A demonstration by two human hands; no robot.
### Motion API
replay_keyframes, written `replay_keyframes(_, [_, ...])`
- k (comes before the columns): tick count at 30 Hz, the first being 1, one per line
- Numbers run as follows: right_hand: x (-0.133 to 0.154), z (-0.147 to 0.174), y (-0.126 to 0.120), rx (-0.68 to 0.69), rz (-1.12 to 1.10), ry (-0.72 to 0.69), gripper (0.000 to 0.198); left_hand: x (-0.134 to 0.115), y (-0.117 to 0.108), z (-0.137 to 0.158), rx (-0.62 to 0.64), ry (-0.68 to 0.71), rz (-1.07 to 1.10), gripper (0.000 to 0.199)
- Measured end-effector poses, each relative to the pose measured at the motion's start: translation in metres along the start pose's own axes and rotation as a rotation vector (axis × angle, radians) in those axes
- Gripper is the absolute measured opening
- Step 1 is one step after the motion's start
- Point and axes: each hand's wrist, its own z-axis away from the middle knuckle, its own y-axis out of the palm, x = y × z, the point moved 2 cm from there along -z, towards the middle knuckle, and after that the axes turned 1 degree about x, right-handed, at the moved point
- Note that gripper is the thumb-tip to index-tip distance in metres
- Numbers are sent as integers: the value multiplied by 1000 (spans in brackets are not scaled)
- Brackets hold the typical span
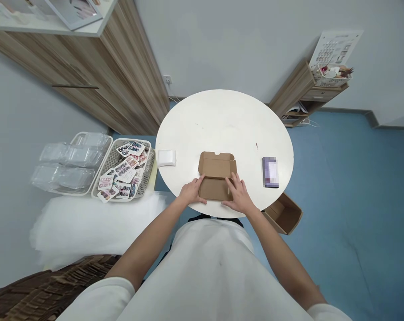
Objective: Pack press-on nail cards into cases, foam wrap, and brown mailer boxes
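A small brown cardboard box [215, 189] lies on the round white table [222, 116], its lid [218, 165] raised and folded back away from me. My left hand [191, 191] grips the left side of the box, fingers at the far corner and thumb at the near one. On the opposite side, my right hand [239, 194] holds the right edge, its fingers partly over the wall. To the left on the table sits a small white packet [166, 158]. A purple pack [271, 172], blurred out in part, lies on the right.
Left of the table stand a basket [143, 187] of cards with press-on nails and another basket [78, 193] of clear plastic packs. White wrapping sheets [101, 223] and stacked flat cardboard [55, 290] lie nearer me. An open carton [285, 214] is on the floor at right.
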Motion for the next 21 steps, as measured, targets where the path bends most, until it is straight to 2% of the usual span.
replay_keyframes(4, [-22,24,7,-218,-296,319,81,-1,1,-2,-11,4,9,115])
replay_keyframes(6, [-36,33,18,-228,-520,459,77,-2,2,-3,-19,8,26,114])
replay_keyframes(8, [-47,37,27,-178,-691,542,68,-4,3,-5,-24,5,45,114])
replay_keyframes(11, [-54,37,34,-114,-856,582,57,-7,4,-6,-20,-4,52,115])
replay_keyframes(15, [-47,32,32,-128,-1094,589,56,-9,7,-6,-23,14,53,117])
replay_keyframes(21, [-30,17,26,-127,-1020,586,58,-8,10,-7,-38,37,52,121])
